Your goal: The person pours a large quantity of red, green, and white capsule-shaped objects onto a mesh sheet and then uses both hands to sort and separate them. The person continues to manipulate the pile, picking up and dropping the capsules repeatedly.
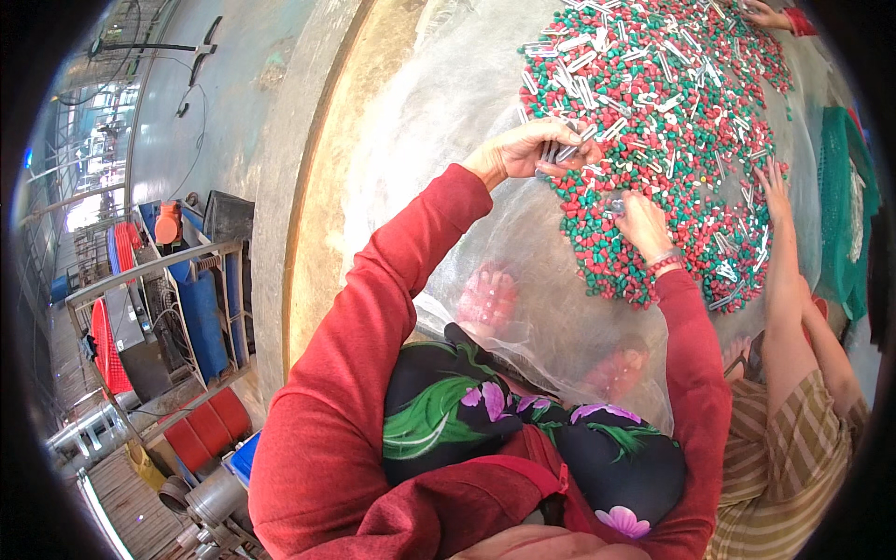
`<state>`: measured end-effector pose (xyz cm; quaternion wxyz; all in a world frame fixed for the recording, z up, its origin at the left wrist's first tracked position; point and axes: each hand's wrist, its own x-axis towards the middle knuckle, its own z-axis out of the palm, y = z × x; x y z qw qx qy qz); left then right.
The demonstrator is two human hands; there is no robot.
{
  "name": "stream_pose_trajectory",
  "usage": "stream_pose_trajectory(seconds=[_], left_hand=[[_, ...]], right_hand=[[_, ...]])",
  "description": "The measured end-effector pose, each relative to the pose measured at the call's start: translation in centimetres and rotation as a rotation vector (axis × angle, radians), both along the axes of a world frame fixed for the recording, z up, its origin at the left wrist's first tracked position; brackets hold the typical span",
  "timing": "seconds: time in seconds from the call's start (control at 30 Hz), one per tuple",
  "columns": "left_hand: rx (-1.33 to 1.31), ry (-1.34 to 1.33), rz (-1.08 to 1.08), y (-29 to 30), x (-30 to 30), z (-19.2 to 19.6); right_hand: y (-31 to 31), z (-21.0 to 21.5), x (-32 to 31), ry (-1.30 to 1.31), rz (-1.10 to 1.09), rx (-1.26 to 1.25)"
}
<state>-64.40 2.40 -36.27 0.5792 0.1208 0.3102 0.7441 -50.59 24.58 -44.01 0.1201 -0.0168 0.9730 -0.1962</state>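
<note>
Left hand: your left hand (523, 149) is over the left edge of the pile, its fingers grasping a small bunch of slim clear sticks (560, 149).
Right hand: your right hand (643, 224) is lower and nearer to you, fingers curled around a small clear piece (615, 205); its exact shape is too small to tell.
Red and green pieces: the pile (644, 207) spreads across a see-through sheet (420, 121) in front of you and to your right, colours mixed.
Loose sticks: more whitish, slim sticks (585, 91) lie scattered over the pile, thickest toward its far left part.
Your wrist and sleeves: a beaded bracelet (665, 260) circles your right wrist; both arms wear red sleeves (373, 280).
Your feet: a bare foot (487, 297) shows through the sheet.
Co-worker at your right: a hand (774, 192) reaches to the pile's right edge, above striped clothing (784, 448).
Far corner: another person's hand (764, 14) is at the pile's far right.
Right side: a green mesh (837, 177) lies beyond the sheet.
Left side: a red drum (207, 431) lies well apart from the pile.
</note>
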Motion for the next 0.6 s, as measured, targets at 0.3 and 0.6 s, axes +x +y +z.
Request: stream_pose_trajectory(seconds=[0.3, 0.6], left_hand=[[-0.271, 0.307, -0.184, 3.7, -0.5, 0.5], [-0.927, 1.996, -0.056, 4.2, 2.0, -7.7]], right_hand=[[4.6, 4.3, 3.0, -0.023, -0.358, -0.708], [5.5, 6.9, 2.4, -0.327, -0.379, -2.13]])
